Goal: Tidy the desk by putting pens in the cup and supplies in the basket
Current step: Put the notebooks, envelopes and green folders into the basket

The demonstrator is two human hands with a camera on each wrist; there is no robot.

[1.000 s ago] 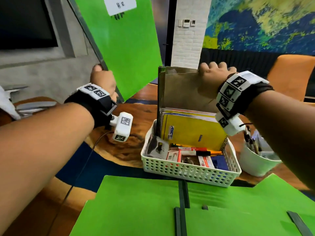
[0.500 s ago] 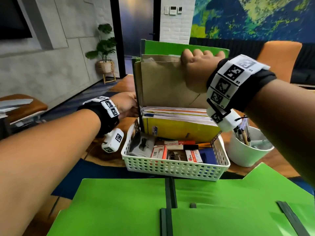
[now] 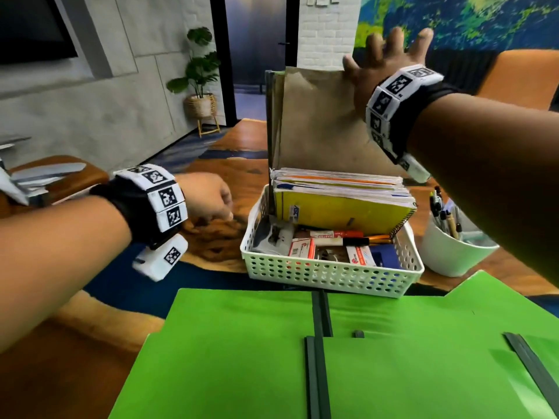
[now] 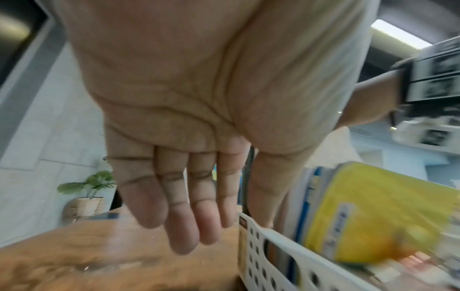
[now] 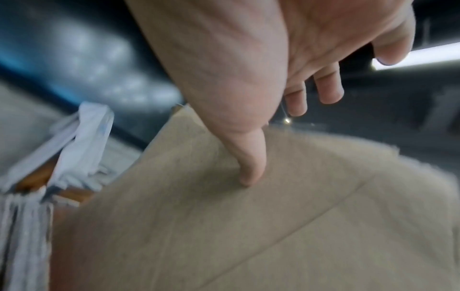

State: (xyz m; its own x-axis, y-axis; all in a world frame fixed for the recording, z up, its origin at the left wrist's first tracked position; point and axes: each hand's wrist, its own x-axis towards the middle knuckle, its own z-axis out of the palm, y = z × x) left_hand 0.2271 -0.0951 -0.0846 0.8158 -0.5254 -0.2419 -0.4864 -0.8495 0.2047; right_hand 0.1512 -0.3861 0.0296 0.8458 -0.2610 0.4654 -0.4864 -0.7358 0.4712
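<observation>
We are steadying the brown envelope [image 3: 314,122] with our right hand [image 3: 378,74], fingers spread, thumb touching; left hand [image 3: 205,198] relaxed, empty. Unsupported, it risks toppling from the basket [image 3: 329,276].

A: what's actually sitting on the table [image 3: 233,164]?
B: wood top with blue streaks. white basket [image 3: 329,275] in the middle, white cup [image 3: 450,252] just right of it, green folders [image 3: 302,358] at the near edge.
</observation>
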